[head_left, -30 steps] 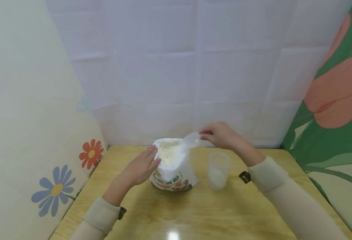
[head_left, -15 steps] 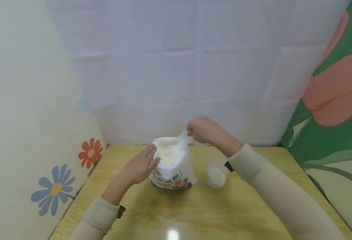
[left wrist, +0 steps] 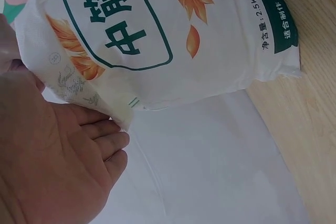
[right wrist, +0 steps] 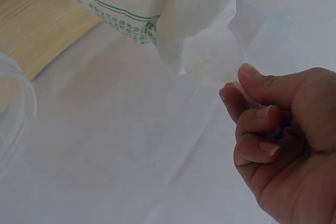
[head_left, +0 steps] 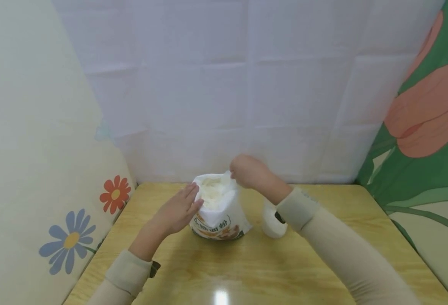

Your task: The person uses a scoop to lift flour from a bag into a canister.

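Observation:
A white bag of flour (head_left: 216,224) stands upright with its mouth wide, pale flour (head_left: 213,190) showing inside. At the bag's left side rests my left hand (head_left: 176,212), its fingers lying fairly straight along the rim. In the left wrist view those fingers (left wrist: 107,135) touch the folded top edge. My right hand (head_left: 248,171) is at the far right of the bag's mouth. It pinches the end of a translucent plastic scoop (right wrist: 210,59), whose far part is hidden by the bag. A clear plastic cup (head_left: 272,222) with white flour stands right of the bag, partly covered by my right wrist.
The wooden table (head_left: 224,267) ends at a white cloth (head_left: 246,93) hanging behind it. Flower-painted walls (head_left: 71,241) close off both sides. In the right wrist view the cup's rim (right wrist: 29,93) shows at the left edge.
My right hand has moved left from above the cup to the bag's mouth, taking the scoop deeper into the bag. My left hand and the bag stay about where they were.

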`<action>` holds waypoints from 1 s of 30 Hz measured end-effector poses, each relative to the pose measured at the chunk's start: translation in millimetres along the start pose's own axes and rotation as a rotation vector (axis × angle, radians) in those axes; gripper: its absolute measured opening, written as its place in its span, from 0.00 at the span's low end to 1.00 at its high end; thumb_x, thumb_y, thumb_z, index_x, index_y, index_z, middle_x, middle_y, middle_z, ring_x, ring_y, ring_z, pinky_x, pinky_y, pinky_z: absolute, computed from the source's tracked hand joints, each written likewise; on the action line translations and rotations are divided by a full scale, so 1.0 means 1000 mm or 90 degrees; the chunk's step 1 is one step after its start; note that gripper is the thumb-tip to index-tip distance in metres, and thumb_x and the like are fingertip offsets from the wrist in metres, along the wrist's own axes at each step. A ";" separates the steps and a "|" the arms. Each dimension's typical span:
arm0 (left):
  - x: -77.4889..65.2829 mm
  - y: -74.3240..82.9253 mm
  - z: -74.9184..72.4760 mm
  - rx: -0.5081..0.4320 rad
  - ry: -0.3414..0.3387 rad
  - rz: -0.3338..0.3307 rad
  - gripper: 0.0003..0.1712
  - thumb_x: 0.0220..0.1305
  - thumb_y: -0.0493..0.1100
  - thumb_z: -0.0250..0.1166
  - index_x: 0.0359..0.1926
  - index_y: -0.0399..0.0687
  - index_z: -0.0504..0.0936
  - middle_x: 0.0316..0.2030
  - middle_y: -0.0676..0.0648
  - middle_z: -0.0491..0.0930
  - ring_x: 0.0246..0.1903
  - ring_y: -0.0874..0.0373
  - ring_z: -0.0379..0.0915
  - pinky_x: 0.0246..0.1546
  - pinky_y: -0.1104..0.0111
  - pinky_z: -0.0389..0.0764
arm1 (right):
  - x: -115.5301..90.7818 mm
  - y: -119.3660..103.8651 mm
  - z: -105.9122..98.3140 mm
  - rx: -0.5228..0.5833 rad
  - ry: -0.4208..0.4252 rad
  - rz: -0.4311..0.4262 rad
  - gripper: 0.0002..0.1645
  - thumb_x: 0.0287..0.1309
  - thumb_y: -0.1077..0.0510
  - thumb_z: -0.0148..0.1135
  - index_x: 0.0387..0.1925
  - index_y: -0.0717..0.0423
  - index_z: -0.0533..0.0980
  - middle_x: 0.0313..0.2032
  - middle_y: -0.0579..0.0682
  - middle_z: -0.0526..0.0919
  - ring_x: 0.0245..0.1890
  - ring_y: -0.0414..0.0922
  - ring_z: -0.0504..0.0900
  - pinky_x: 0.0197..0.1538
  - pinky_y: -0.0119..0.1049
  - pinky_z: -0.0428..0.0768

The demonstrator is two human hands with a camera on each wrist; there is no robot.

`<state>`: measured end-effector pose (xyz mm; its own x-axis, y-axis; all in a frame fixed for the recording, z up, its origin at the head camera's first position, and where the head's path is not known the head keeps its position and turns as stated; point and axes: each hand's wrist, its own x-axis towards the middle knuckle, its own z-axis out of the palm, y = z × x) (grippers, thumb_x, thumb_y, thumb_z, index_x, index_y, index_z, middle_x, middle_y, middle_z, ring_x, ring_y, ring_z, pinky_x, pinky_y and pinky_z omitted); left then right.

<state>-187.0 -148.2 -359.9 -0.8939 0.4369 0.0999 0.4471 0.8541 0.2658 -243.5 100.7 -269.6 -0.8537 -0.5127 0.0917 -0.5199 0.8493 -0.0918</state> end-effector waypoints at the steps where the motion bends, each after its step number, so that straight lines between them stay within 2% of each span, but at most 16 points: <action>1: 0.000 0.000 0.000 -0.002 -0.002 -0.002 0.40 0.82 0.59 0.38 0.77 0.31 0.54 0.78 0.36 0.48 0.78 0.40 0.43 0.77 0.48 0.50 | 0.001 -0.001 0.003 0.007 -0.001 0.007 0.07 0.67 0.57 0.64 0.36 0.57 0.84 0.36 0.52 0.86 0.40 0.51 0.84 0.47 0.44 0.84; 5: -0.001 0.000 0.001 -0.009 -0.004 -0.003 0.40 0.82 0.60 0.38 0.77 0.32 0.53 0.78 0.36 0.48 0.78 0.41 0.43 0.77 0.48 0.50 | 0.004 -0.002 0.013 0.056 -0.012 0.044 0.12 0.68 0.57 0.63 0.48 0.58 0.83 0.47 0.54 0.87 0.49 0.52 0.84 0.54 0.45 0.84; 8: -0.001 0.000 0.001 -0.011 -0.002 -0.003 0.40 0.82 0.61 0.37 0.77 0.33 0.53 0.79 0.36 0.48 0.78 0.41 0.43 0.77 0.48 0.51 | 0.006 -0.001 0.021 0.096 -0.012 0.059 0.15 0.69 0.57 0.63 0.53 0.59 0.82 0.52 0.55 0.86 0.53 0.53 0.83 0.57 0.46 0.83; 12: 0.000 -0.002 0.002 -0.010 0.001 -0.001 0.41 0.82 0.61 0.37 0.77 0.33 0.53 0.79 0.37 0.48 0.78 0.41 0.43 0.77 0.49 0.51 | 0.010 -0.001 0.029 0.117 0.003 0.046 0.14 0.68 0.58 0.63 0.51 0.60 0.83 0.51 0.56 0.86 0.53 0.54 0.84 0.58 0.47 0.82; 15: -0.001 -0.003 0.003 -0.009 0.004 0.002 0.40 0.82 0.60 0.37 0.77 0.32 0.53 0.78 0.36 0.48 0.78 0.40 0.44 0.77 0.49 0.51 | 0.013 -0.002 0.036 0.110 0.018 0.028 0.13 0.68 0.58 0.64 0.48 0.60 0.84 0.48 0.56 0.87 0.50 0.54 0.84 0.57 0.47 0.83; 19: -0.001 -0.002 0.003 -0.008 0.004 -0.002 0.40 0.82 0.60 0.37 0.77 0.32 0.53 0.78 0.36 0.48 0.78 0.41 0.44 0.77 0.49 0.51 | 0.018 -0.004 0.043 0.110 0.022 0.017 0.14 0.68 0.57 0.63 0.49 0.61 0.83 0.48 0.57 0.87 0.51 0.54 0.84 0.58 0.47 0.82; 24: -0.001 -0.002 0.004 -0.012 -0.002 -0.009 0.41 0.82 0.61 0.36 0.78 0.34 0.52 0.79 0.37 0.47 0.78 0.41 0.43 0.77 0.49 0.50 | 0.022 -0.007 0.051 0.138 0.011 0.033 0.15 0.69 0.57 0.63 0.52 0.61 0.82 0.51 0.57 0.86 0.53 0.54 0.84 0.59 0.47 0.82; 30: 0.000 0.000 0.003 -0.013 0.000 -0.006 0.40 0.82 0.60 0.37 0.78 0.33 0.52 0.79 0.37 0.47 0.78 0.40 0.44 0.77 0.49 0.51 | 0.025 -0.007 0.057 0.150 0.025 0.030 0.14 0.68 0.57 0.64 0.50 0.61 0.83 0.49 0.57 0.87 0.51 0.54 0.84 0.58 0.47 0.82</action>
<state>-186.7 -147.7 -362.7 -0.8985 0.4280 0.0978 0.4373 0.8527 0.2858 -262.8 74.7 -323.2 -0.8776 -0.4643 0.1196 -0.4765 0.8166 -0.3257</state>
